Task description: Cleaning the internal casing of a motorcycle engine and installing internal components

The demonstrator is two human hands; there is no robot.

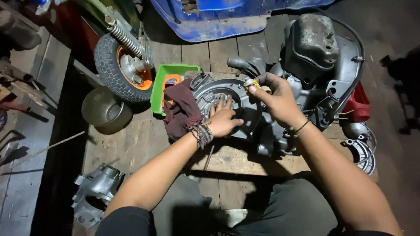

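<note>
A grey scooter engine [262,126] lies on a wooden board, its round open housing [218,94] facing up. My left hand [223,119] rests flat inside that round housing, fingers spread on the metal parts. My right hand [273,98] hovers just right of the housing's rim and pinches a small yellow-handled tool [253,83] between thumb and fingers. A dark maroon rag [181,109] is draped over the housing's left edge, touching my left wrist.
A small wheel with an orange hub [124,65] and a spring stands at upper left beside a green plastic tray [168,85]. A metal bowl [105,111] sits left. A grey engine cover [94,192] lies lower left. Blue bodywork [210,19] is at the top, a red part [358,105] at right.
</note>
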